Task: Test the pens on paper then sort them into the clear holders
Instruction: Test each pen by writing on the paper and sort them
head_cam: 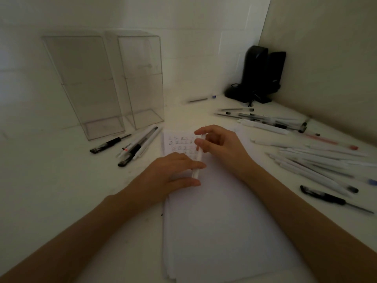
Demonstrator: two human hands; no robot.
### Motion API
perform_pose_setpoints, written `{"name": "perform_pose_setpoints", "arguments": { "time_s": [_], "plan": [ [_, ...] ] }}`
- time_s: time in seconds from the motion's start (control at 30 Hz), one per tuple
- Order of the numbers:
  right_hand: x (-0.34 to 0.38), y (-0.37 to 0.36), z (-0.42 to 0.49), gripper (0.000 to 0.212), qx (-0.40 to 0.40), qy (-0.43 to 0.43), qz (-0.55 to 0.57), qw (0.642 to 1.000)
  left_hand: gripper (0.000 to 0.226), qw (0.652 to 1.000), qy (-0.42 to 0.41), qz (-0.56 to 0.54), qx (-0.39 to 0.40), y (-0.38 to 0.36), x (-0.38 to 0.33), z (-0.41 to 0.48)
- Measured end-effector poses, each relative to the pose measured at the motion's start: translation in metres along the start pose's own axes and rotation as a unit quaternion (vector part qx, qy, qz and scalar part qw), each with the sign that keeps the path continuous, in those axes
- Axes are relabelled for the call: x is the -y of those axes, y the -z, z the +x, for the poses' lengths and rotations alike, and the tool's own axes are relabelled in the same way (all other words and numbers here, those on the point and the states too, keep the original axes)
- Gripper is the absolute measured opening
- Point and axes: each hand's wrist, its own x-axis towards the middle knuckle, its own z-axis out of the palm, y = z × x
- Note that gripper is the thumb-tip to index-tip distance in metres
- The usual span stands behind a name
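Two clear holders [106,86] stand at ten o'clock, a few pens [132,148] lying before them. Left hand [173,172] and right hand [220,146] pinch one white pen [199,158] over the paper [214,221]. More pens [310,162] spread at three o'clock.

white pen [198,158], white paper [214,221], black speakers [261,74]

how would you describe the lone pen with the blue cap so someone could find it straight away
Start at the black stand in the far right corner of the table. Just to its left, beside the wall, lies the blue-capped pen, alone. Unlike the pens in the right-hand pile, nothing touches it.
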Motion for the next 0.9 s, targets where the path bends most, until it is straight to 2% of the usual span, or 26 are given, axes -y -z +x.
{"name": "perform_pose_setpoints", "arguments": {
  "time_s": [0.1,0.17,0.27,0.37,0.53,0.6,0.67,0.77,0.9],
  "plan": [
    [0.002,-0.002,0.000,0.027,-0.008,0.009,0.007,1.000,0.035,1.000,0.012,0.025,-0.005,0.002,0.007,0.000],
    [0.003,-0.003,-0.001,0.038,-0.034,0.021,0.012,0.999,0.032,0.995,0.032,0.063,-0.076,0.003,0.015,0.000],
    [0.001,-0.002,-0.001,0.044,-0.078,0.017,-0.003,0.997,0.020,0.957,0.151,0.102,-0.227,0.013,0.023,-0.002],
    [-0.003,-0.001,-0.002,0.045,-0.080,0.025,-0.041,0.996,0.019,0.919,0.231,0.160,-0.278,0.024,0.031,-0.008],
    [-0.007,-0.003,-0.003,0.044,-0.050,0.007,-0.121,0.991,0.021,0.894,0.298,0.246,-0.226,0.025,0.035,-0.012],
    [-0.006,-0.004,-0.004,0.034,-0.056,0.000,-0.157,0.986,0.027,0.887,0.301,0.273,-0.221,0.021,0.033,-0.011],
    [-0.004,-0.002,-0.003,0.024,-0.069,0.000,-0.206,0.976,0.029,0.914,0.233,0.254,-0.213,0.017,0.029,-0.007],
    [0.000,0.019,-0.003,0.022,-0.084,-0.045,-0.330,0.939,0.043,0.962,0.140,0.204,-0.116,0.009,0.020,-0.003],
    [-0.001,0.067,-0.020,0.026,-0.088,-0.136,-0.470,0.868,0.050,0.976,0.091,0.191,-0.049,-0.002,0.013,-0.003]
  ]
}}
